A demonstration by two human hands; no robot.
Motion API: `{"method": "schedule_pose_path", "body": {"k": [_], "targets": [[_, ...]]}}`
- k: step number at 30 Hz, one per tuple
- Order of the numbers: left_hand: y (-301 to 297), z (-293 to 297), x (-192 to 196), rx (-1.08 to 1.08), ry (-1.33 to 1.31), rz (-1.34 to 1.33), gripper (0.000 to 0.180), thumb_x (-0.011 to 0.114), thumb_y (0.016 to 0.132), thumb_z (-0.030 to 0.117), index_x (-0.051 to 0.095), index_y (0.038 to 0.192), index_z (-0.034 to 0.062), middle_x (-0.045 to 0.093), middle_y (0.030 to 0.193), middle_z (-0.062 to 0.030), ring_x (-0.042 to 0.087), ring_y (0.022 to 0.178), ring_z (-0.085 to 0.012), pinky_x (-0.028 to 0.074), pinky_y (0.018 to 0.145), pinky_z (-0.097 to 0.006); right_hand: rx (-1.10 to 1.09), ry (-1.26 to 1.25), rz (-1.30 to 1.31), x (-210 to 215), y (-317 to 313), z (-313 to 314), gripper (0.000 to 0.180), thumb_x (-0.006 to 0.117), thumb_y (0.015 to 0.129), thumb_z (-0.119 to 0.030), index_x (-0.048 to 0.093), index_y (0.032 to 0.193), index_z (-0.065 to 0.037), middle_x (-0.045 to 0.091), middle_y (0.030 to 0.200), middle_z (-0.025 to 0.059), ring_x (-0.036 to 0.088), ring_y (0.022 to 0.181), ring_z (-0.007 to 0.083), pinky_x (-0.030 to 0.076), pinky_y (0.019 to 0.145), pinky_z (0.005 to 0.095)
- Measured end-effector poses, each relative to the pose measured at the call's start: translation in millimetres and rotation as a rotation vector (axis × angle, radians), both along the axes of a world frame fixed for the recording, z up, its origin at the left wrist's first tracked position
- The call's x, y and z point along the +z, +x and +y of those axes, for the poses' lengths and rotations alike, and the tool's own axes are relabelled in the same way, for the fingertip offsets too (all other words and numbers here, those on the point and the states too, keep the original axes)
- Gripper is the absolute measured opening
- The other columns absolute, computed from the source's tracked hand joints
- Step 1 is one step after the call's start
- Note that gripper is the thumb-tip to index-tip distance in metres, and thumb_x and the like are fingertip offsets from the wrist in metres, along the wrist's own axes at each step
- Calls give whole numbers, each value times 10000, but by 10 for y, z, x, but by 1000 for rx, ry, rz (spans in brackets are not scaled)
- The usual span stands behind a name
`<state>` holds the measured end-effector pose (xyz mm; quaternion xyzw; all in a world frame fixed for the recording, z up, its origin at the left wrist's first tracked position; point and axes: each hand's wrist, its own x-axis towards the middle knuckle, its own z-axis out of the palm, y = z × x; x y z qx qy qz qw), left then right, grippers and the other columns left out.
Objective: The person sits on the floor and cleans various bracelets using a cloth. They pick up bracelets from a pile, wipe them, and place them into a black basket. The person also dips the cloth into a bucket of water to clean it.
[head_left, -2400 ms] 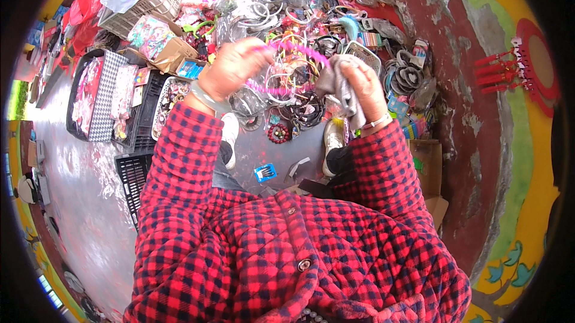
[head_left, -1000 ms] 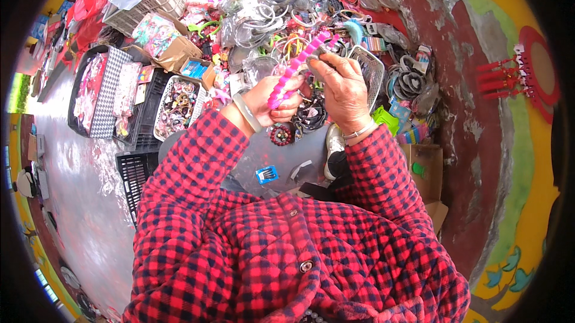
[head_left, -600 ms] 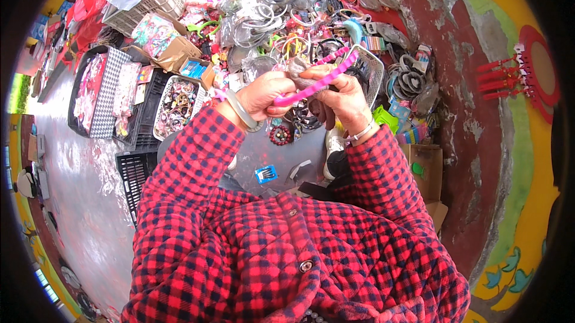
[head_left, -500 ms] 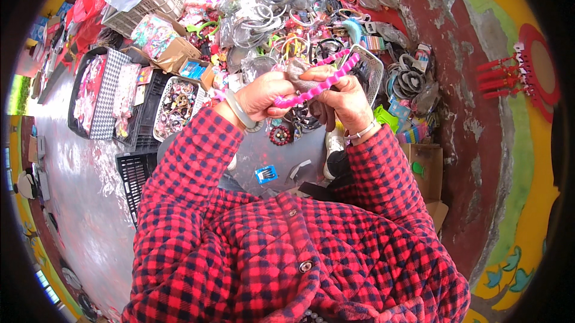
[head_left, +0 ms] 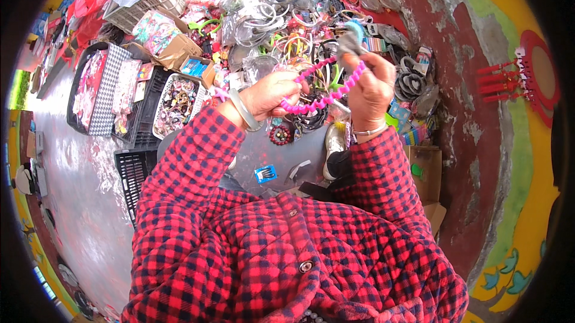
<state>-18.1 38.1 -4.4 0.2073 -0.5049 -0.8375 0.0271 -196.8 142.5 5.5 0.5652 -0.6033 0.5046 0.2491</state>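
Head view, centre of frame: both hands closed on a pink headband (head_left: 326,96) with a bumpy edge, held level between them above the goods. Left hand (head_left: 272,92), grip shut on the band's lower left end; pale bangle (head_left: 242,109) on that wrist. Right hand (head_left: 371,86), grip shut on the band's upper right end, a grey cloth-like piece (head_left: 348,43) pinched at its fingertips. Behind, upper centre: heap of bracelets and hoops (head_left: 287,5). Left of centre: tray of small trinkets (head_left: 176,104); white basket (head_left: 159,0), upper left. Lower frame: red checked jacket (head_left: 287,251).
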Motion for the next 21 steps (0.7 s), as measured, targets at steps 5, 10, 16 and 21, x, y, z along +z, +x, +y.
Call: {"method": "schedule_pose_path", "body": {"k": [5,10,16,21], "targets": [[1,22,7,15,-35,-29,189,419,870,153,519,958,19,434,552,39,329,385,-36,247,338,-186,41,56,-138,-14,74,39,363,581,608,101,654,912,-85,561,862,79,519,789,231,421,705,301],[-37,20,-52,-26,-58,76,167,420,867,167,517,884,32,423,563,34,347,443,-36,273,404,-185,52,309,106,3,248,15,303,590,626,-1,646,895,-127,550,838,43,526,785,226,427,695,322],[-37,-121,-209,-178,-269,2,137,404,820,123,509,853,42,435,606,19,379,511,-61,305,460,-199,469,408,-259,-141,309,21,357,552,613,59,643,922,-94,563,858,63,548,798,222,449,701,304],[-70,-124,-279,-75,-238,57,192,381,816,98,511,946,42,458,662,11,398,545,-66,325,489,-208,748,491,-675,-75,219,34,350,506,650,68,625,962,-33,590,858,57,558,796,168,453,710,276]]}}
